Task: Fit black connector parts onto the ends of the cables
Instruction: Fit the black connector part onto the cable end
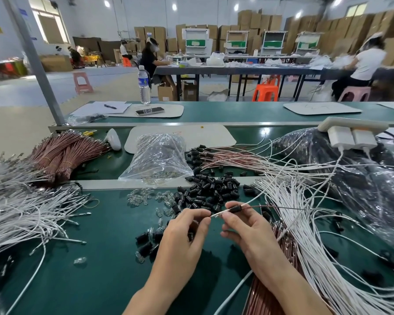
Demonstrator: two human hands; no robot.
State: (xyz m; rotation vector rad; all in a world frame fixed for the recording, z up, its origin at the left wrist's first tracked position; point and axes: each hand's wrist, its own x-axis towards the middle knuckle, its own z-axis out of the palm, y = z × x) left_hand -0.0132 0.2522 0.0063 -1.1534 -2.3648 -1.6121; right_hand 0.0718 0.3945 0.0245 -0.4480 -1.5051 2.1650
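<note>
My left hand [187, 233] pinches the metal end of a white cable [216, 215] between thumb and fingertips. My right hand [243, 226] grips a black connector part [236, 209] that sits on that same cable, with a white and a brown wire [273, 206] trailing off to the right. A pile of loose black connector parts [209, 189] lies just beyond my hands on the green table [100, 269]. Small clear glass bulbs [141, 197] are scattered left of the pile.
White cables [21, 212] spread across the left, more white cables [316, 246] fan out at right over brown ones [278, 289]. Bundled brown cables [62, 151] lie at the far left. A clear plastic bag [157, 155] and a dark bag [362, 178] flank finished cables [232, 156].
</note>
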